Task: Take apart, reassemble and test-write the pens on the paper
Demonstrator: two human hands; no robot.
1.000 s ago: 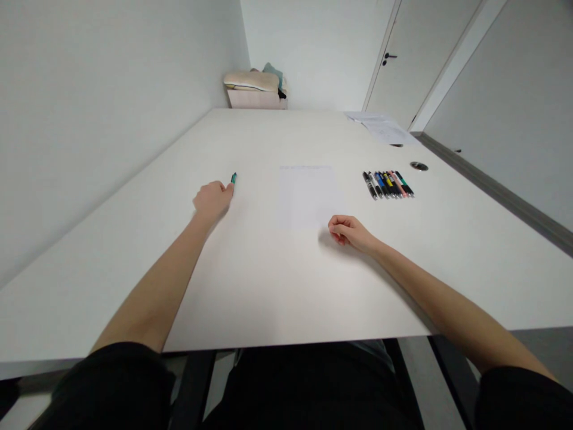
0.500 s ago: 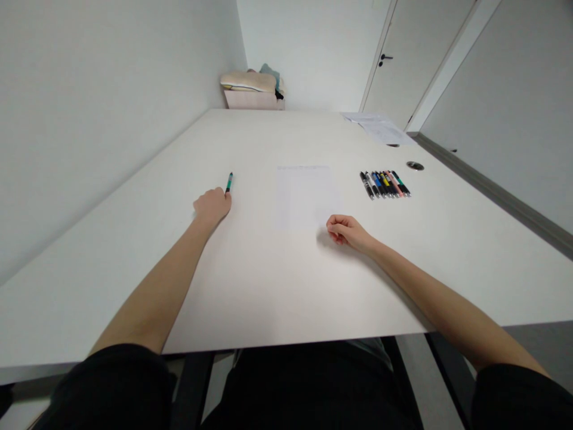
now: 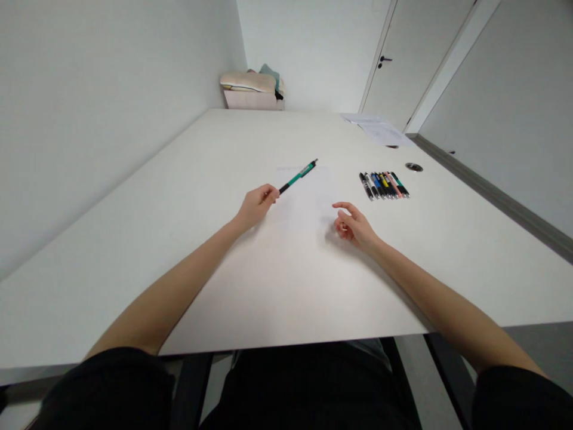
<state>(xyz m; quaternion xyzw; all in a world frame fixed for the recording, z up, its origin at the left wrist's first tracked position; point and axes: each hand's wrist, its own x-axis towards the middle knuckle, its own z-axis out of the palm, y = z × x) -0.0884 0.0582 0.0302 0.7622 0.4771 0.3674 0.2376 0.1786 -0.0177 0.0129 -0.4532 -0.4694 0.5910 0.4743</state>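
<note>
Pinched by its black end in my left hand (image 3: 258,205) is a green and black pen (image 3: 298,176). It slants up to the right, over a sheet of paper (image 3: 299,209) on the white table. My right hand (image 3: 355,227) hovers near the sheet's lower right corner, index finger stretched out and the other fingers loosely curled, with nothing in it. Beyond my right hand, several pens (image 3: 384,186) of different colours lie side by side in a row.
Loose papers (image 3: 380,129) lie at the table's far right, by round metal fittings (image 3: 414,167) in the tabletop. A box with a cushion (image 3: 248,82) stands past the far edge. A wall runs along the left side.
My left hand has lifted the green pen off the table at the left and carried it right, over the sheet. My right hand has shifted slightly right and its index finger has extended.
</note>
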